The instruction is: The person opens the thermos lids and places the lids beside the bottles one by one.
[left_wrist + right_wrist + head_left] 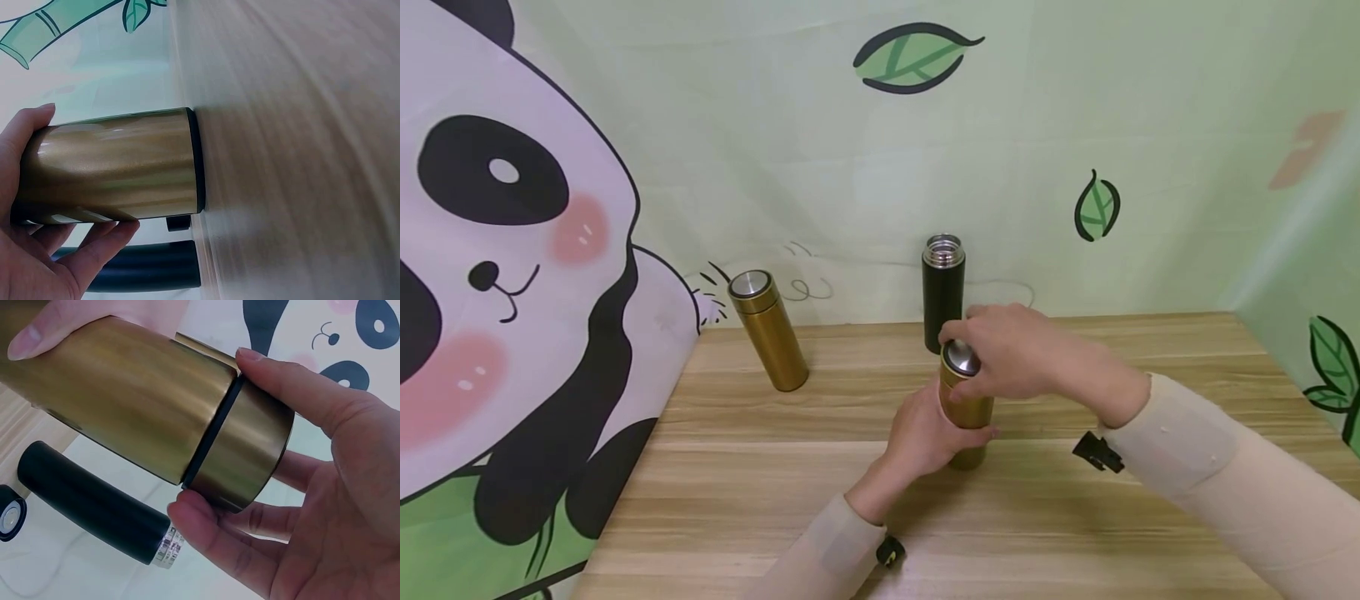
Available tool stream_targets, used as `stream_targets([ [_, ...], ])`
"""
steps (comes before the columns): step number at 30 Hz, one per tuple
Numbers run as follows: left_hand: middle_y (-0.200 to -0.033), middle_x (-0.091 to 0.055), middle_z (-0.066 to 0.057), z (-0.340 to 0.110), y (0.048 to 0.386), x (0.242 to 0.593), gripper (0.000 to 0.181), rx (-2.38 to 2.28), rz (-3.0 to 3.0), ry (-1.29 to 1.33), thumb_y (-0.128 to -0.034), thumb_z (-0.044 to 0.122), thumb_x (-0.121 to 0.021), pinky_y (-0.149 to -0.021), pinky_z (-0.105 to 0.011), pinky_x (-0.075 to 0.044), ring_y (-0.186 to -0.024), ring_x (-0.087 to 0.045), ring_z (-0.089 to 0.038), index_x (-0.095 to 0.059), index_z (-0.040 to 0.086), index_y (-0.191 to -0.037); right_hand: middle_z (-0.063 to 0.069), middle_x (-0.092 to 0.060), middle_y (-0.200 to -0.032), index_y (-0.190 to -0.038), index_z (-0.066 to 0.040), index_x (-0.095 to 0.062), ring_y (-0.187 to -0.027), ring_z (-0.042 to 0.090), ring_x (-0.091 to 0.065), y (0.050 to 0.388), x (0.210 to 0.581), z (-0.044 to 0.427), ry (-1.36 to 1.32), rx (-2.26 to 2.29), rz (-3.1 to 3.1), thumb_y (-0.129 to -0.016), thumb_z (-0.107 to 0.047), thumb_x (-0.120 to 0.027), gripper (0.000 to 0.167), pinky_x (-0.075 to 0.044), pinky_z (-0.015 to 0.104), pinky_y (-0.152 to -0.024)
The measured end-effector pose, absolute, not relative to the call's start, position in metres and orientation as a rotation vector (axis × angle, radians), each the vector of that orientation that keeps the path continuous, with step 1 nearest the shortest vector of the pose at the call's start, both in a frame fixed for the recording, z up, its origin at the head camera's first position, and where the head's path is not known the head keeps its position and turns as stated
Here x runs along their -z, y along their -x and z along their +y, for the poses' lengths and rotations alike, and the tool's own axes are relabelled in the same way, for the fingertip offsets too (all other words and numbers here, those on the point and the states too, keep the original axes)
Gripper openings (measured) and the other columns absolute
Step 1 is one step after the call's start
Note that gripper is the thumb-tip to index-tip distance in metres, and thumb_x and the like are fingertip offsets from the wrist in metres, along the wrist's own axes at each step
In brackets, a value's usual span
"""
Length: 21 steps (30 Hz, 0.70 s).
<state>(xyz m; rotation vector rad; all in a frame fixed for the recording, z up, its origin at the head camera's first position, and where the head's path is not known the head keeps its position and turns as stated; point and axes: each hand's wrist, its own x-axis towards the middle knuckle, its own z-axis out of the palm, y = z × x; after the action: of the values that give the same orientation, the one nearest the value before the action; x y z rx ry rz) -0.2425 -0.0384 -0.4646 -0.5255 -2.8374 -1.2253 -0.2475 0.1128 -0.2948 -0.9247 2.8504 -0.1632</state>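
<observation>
A gold thermos flask [967, 417] stands upright in front of me, its steel-topped lid [962, 357] on. My left hand [921, 433] grips the body, thumb on one side and fingers on the other. From above, my right hand [1018, 354] holds the lid between thumb and fingers. In the right wrist view a dark ring [212, 431] shows between the lid and the body. Whether the lid is loose, I cannot tell. Behind my right hand stands a black thermos flask [943, 292], its steel threaded mouth uncovered.
A second gold thermos flask [769, 333] with its lid on stands back left on the wooden table [737, 500]. A black lid [9, 515] lies near the black flask. Behind the table hangs a green cloth backdrop [737, 125] with a panda and leaves.
</observation>
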Motion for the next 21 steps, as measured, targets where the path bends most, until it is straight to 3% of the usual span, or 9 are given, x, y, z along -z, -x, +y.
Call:
stream_targets([
  [11,-0.11,-0.071,0.006,-0.039,0.2436,0.4661,0.069,1.229,-2.835,0.533,-0.0774,0.051,-0.088,-0.084,-0.033,-0.053,-0.094,-0.066,-0.012,-0.054,0.022,-0.13,0.005,-0.065,-0.119,-0.138,-0.024,-0.066,-0.103,0.023,-0.065,0.2472,0.2905,0.1185,1.023,0.193,2.794,-0.081,-0.025,-0.088,0.061,-0.054,0.047,-0.091],
  [21,-0.113,-0.07,0.005,-0.0399,0.2427,0.4657,0.072,1.253,-2.844,0.537,-0.078,0.049,-0.088,-0.085,-0.033,-0.052,-0.095,-0.066,-0.012,-0.053,0.02,-0.134,0.0,-0.063,-0.11,-0.131,-0.027,-0.07,-0.101,0.021,-0.064,0.2475,0.29,0.1216,1.14,0.235,2.741,-0.074,-0.005,-0.091,0.064,-0.053,0.048,-0.092],
])
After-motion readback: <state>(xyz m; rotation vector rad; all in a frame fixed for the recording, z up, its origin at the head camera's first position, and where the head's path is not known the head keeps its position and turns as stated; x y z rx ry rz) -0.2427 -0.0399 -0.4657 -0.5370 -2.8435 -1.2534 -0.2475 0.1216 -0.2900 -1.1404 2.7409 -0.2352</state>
